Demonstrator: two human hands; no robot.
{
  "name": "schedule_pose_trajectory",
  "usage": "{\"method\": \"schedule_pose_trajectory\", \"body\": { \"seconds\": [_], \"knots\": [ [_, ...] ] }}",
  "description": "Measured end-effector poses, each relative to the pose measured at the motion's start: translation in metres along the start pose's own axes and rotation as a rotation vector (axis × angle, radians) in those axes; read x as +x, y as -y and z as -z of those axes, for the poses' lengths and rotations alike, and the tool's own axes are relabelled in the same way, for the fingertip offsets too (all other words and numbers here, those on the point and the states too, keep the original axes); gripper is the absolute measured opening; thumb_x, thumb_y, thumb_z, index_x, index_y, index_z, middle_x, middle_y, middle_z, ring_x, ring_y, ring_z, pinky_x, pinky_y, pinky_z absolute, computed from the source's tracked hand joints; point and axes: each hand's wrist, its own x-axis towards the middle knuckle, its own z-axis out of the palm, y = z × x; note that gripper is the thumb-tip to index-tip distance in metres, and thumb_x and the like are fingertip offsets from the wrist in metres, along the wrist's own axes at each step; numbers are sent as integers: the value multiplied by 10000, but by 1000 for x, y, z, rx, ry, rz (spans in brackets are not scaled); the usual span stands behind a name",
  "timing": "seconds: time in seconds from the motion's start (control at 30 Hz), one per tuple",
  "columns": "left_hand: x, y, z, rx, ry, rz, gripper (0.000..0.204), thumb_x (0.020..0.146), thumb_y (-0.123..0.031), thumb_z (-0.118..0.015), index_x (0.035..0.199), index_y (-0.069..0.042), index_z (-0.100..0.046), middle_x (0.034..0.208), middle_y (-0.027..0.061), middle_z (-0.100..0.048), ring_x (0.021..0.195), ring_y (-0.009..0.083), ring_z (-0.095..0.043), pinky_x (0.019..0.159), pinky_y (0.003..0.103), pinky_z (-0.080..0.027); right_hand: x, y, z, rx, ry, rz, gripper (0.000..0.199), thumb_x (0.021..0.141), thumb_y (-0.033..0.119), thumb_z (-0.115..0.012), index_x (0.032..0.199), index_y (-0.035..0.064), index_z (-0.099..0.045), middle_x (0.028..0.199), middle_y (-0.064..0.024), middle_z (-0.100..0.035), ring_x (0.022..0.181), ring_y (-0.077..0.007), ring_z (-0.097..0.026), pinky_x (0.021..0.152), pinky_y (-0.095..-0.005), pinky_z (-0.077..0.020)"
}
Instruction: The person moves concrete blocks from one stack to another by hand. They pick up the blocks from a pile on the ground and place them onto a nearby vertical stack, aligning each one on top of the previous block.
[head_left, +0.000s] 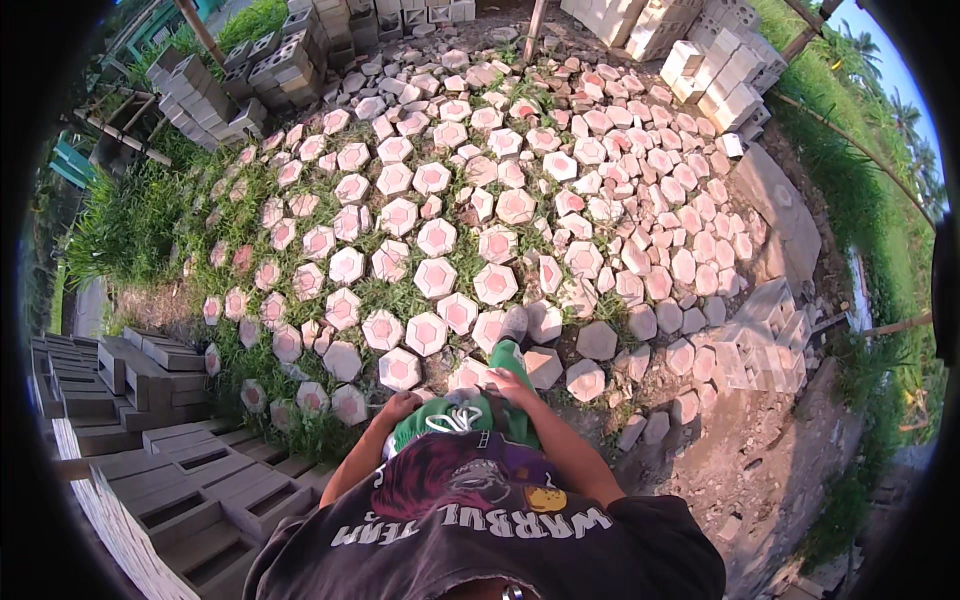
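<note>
My left hand (402, 406) hangs beside the left side of my green shorts (455, 420), its fingers loosely curled, with nothing visible in it. Over my right thigh lies my right hand (510, 388), fingers stretched forward along the cloth; I see nothing held there. My right foot, in a grey shoe (514, 326), is forward among the paving blocks. These hexagonal blocks (436, 237), grey with pinkish centres, lie in loose rows on grass and dirt. The nearest to my hands is a block (400, 369) just ahead of the left one.
Hollow concrete blocks (190, 480) are stacked at the near left, with more stacks (285, 72) at the far left and a block pile (715, 75) at the far right. Another block stack (765, 340) stands right. Broken pieces (610, 185) and wooden posts (535, 30) are ahead.
</note>
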Motion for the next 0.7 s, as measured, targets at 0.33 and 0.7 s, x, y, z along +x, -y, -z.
{"method": "schedule_pose_trajectory", "body": {
  "seconds": [0.33, 0.7],
  "knots": [
    [127, -130, 34, -18, -412, 267, 334, 786, -332, -635, 896, -17, -648, 786, 127, -658, 723, 220, -626, 675, 351, -496, 113, 150, 139, -460, 182, 63, 552, 908, 469, -546, 1248, 35, -517, 1165, -64, -586, 1068, -175, -533, 872, -329, -431],
    [228, -193, 119, 179, -416, 347, 320, 829, -330, -519, 973, -64, -623, 1006, 207, -592, 989, 382, -556, 840, 470, -475, 177, 246, 157, -707, 323, -52, 482, 889, 389, -547, 1163, -6, -579, 1067, -93, -625, 1002, -167, -561, 890, -312, -428]
  ]
}}
